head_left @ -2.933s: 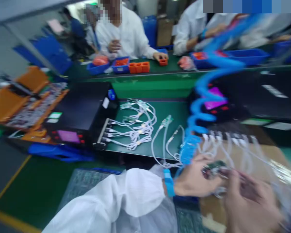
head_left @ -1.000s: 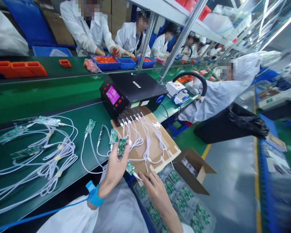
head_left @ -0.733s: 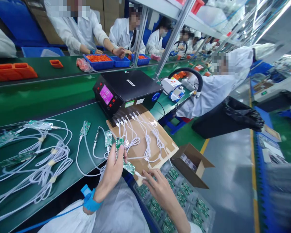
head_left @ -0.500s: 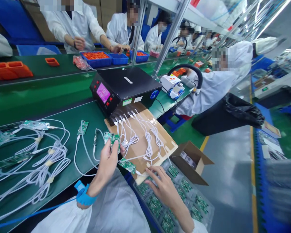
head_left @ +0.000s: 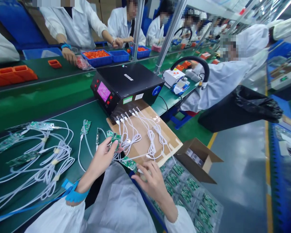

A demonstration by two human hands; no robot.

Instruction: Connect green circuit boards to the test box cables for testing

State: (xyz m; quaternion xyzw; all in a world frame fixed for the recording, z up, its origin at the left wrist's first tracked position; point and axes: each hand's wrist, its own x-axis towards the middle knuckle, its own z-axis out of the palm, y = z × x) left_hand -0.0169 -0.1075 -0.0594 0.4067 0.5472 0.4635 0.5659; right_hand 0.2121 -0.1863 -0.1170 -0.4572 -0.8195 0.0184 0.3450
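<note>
Between thumb and fingers, my left hand point(head_left: 103, 155) grips a green circuit board point(head_left: 114, 137) over the near left edge of the cardboard sheet point(head_left: 140, 126). My right hand point(head_left: 151, 179) is beside another green board point(head_left: 129, 163) at the sheet's near corner, its fingers spread and the fingertips close to the board's white plug. Whether the fingers touch the plug is unclear. White cables point(head_left: 133, 138) run over the cardboard from a black box with a pink screen point(head_left: 103, 92). Left of my left hand, a small board point(head_left: 86, 127) lies on the green table with a cable attached.
Coiled cables with boards point(head_left: 55, 161) cover the left table. Trays of boards point(head_left: 186, 189) sit low at the right, near an open carton point(head_left: 196, 157) and a black bin point(head_left: 235, 110). People in white coats sit across the green line with blue bins point(head_left: 97, 60).
My right hand has moved left to the plug end of the near board. The left hand still holds its board. The view has shifted slightly, and a person across has reached toward the plastic bag.
</note>
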